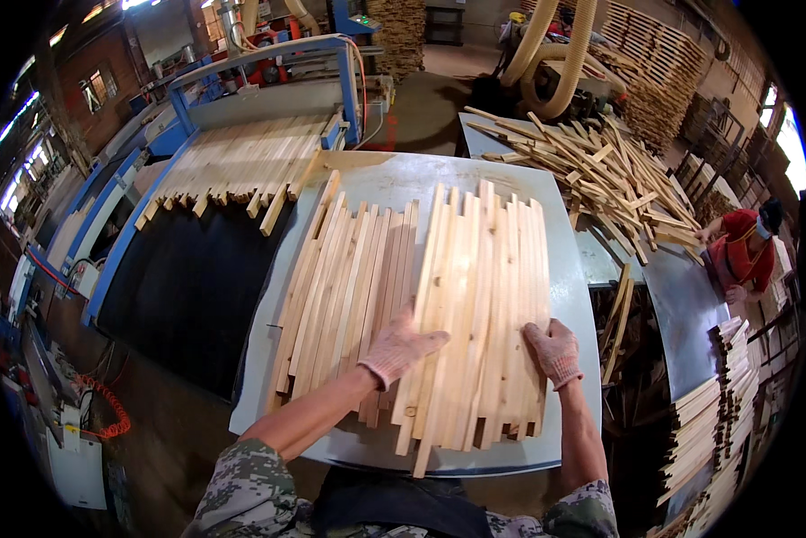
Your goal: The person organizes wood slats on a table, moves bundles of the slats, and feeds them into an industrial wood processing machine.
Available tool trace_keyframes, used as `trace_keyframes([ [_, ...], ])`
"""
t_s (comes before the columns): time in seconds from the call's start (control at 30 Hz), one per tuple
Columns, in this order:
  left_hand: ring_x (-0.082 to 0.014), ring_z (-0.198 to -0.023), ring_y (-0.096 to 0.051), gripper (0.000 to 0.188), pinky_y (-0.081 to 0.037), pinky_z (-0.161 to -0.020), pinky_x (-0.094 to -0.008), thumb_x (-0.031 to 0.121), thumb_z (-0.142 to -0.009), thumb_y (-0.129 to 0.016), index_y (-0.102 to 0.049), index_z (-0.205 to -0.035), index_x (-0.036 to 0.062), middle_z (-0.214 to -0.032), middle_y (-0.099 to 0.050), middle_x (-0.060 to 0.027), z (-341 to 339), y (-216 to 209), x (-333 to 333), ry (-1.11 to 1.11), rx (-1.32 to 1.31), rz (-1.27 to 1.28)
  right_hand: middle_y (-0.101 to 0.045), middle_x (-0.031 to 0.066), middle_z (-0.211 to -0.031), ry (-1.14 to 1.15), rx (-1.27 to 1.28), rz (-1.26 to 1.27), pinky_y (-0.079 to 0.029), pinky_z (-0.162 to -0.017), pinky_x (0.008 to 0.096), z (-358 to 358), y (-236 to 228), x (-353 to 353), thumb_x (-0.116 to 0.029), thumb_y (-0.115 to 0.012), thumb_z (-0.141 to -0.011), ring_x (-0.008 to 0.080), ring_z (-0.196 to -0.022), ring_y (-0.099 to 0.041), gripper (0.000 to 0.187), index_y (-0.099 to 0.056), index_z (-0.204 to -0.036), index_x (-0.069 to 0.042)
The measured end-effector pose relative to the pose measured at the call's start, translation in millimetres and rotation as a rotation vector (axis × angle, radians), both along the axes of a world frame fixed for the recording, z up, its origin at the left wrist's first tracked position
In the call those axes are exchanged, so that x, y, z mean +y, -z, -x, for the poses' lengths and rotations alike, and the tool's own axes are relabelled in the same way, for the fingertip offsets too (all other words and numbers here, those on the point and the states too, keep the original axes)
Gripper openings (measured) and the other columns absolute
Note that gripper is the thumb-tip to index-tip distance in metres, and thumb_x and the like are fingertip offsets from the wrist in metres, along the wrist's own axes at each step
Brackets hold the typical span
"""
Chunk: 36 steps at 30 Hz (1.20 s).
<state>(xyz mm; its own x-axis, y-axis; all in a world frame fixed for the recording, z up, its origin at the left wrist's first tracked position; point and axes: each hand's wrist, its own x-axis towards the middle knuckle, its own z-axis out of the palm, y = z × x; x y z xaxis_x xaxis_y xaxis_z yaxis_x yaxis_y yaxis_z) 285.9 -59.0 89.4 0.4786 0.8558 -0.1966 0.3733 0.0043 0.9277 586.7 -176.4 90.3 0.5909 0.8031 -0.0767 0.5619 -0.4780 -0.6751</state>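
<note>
A wide bundle of pale wooden strips lies side by side before me, its ends uneven. My left hand, in a knitted work glove, is closed against the bundle's left side with the thumb over the top; its other fingers are partly hidden. On the opposite side my gloved right hand is closed on the bundle's right edge. Between them the strips are pressed together. More wooden strips lie to the left, partly beneath the bundle's edge. All of them rest on a pale worktable.
Left of the table, a blue-framed machine has a row of strips on its black belt. A pile of loose strips covers a table at the back right. Stacked strips and a co-worker in red are farther right.
</note>
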Motion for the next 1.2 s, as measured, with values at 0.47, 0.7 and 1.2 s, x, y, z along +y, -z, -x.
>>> trace_keyframes([
  [0.47, -0.0381, -0.121, -0.069, 0.077, -0.055, -0.104, -0.0450, 0.058, -0.092, -0.066, -0.064, -0.131, -0.0076, -0.131, -0.069, -0.0289, -84, -23, 42, 0.452, 0.910, 0.109, -0.074, 0.0285, -0.096, -0.015, -0.181, 0.260, -0.054, -0.089, 0.0508, -57, 48, 2, -0.068, -0.066, -0.090, 0.0462, -0.098, -0.071, 0.070, -0.070, -0.093, 0.002],
  [0.7, -0.0415, -0.102, -0.072, 0.065, -0.056, -0.094, -0.0467, 0.055, -0.095, -0.059, -0.072, -0.124, -0.0012, -0.107, -0.075, -0.0255, -23, -34, 61, 0.219, 0.745, -0.374, -0.072, 0.0275, -0.090, 0.013, -0.192, 0.150, -0.053, -0.084, 0.0510, -52, 57, 19, -0.062, -0.069, -0.091, 0.0452, -0.092, -0.069, 0.064, -0.067, -0.088, 0.002],
  [1.2, -0.0339, -0.117, -0.071, 0.058, -0.053, -0.102, -0.0402, 0.049, -0.095, -0.069, -0.074, -0.125, -0.0007, -0.121, -0.076, -0.0223, 225, 38, 135, -0.388, 0.471, -0.084, -0.067, 0.0310, -0.134, 0.011, -0.167, 0.164, -0.048, -0.109, 0.0479, -4, 59, 76, -0.062, -0.061, -0.098, 0.0452, -0.130, -0.061, 0.081, -0.059, -0.142, 0.006],
])
